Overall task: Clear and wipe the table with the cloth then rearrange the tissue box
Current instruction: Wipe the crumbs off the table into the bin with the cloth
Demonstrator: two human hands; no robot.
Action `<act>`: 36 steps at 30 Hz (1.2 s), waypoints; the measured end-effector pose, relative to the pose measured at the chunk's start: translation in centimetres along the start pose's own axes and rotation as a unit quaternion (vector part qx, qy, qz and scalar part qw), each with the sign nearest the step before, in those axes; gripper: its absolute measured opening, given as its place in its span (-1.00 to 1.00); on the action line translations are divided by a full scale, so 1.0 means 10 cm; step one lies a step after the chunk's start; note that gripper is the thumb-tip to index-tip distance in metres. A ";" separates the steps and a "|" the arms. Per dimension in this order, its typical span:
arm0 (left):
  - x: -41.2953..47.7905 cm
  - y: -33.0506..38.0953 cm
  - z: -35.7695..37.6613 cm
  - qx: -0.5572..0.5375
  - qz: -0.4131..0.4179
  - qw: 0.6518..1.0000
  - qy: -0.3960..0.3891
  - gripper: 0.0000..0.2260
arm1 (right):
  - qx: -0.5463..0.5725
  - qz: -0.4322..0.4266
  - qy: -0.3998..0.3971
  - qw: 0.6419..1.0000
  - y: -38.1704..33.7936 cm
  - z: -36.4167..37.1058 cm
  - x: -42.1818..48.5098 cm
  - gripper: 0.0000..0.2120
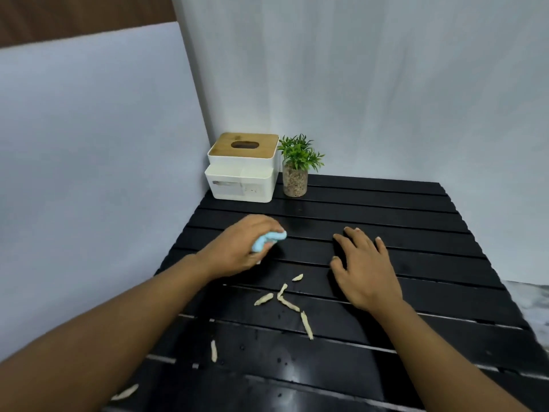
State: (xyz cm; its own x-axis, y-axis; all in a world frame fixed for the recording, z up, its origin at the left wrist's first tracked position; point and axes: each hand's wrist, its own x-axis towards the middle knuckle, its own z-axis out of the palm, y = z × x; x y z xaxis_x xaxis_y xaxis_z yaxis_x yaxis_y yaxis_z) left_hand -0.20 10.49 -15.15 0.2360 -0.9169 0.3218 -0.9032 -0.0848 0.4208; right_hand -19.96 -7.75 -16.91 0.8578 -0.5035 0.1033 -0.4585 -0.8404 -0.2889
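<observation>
A white tissue box (242, 181) with a wooden lid stands at the far left corner of the black slatted table (416, 221). My left hand (240, 248) grips a bunched light-blue cloth (267, 239) and holds it down on the table's left-middle. My right hand (364, 263) lies flat on the slats to the right, fingers spread, holding nothing. Several pale scraps (289, 303) are scattered on the table in front of both hands, with one more scrap (214, 350) nearer me and another scrap (126, 392) at the near left edge.
A small green plant in a pebble-filled glass (295, 173) stands just right of the tissue box. White panels wall in the table's left and back sides. The tabletop looks wet and shiny near me. A pale marbled floor (531, 307) shows past the right edge.
</observation>
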 end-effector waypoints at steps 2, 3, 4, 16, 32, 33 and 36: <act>-0.24 -0.18 -0.26 0.033 -0.093 0.994 0.040 -0.77 | -0.003 0.009 -0.002 1.000 -0.02 -0.06 -0.04 -0.52; -0.39 -0.27 -0.34 0.051 -0.129 0.989 0.046 -0.77 | -0.010 0.012 -0.004 1.000 -0.04 -0.08 -0.09 -0.53; -0.53 -0.33 -0.39 0.067 -0.157 0.984 0.047 -0.77 | -0.021 0.014 -0.005 1.000 -0.05 -0.11 -0.14 -0.53; -0.58 1.03 0.39 -0.026 -0.154 0.988 0.018 -0.73 | -0.032 0.041 -0.005 0.999 -0.09 -0.14 -1.21 -0.52; -1.12 0.45 -0.12 0.100 -0.302 0.945 0.074 -0.70 | -0.057 0.052 0.005 0.997 -0.14 -0.08 -1.20 -0.47; -1.04 0.57 -0.01 0.093 -0.284 0.952 0.066 -0.69 | -0.056 0.053 0.006 0.997 -0.13 -0.08 -1.20 -0.47; -0.78 1.00 0.32 0.070 -0.234 0.968 0.052 -0.69 | -0.052 0.054 0.008 0.997 -0.14 -0.09 -1.22 -0.47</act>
State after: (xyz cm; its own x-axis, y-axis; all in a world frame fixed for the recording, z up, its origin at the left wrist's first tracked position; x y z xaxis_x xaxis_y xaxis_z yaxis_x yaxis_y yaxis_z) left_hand -12.20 15.54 -16.20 0.6589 -0.7224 0.2098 -0.7269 -0.5398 0.4245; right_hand -29.95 -0.61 -16.92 0.7983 -0.5951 0.0927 -0.5707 -0.7966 -0.1993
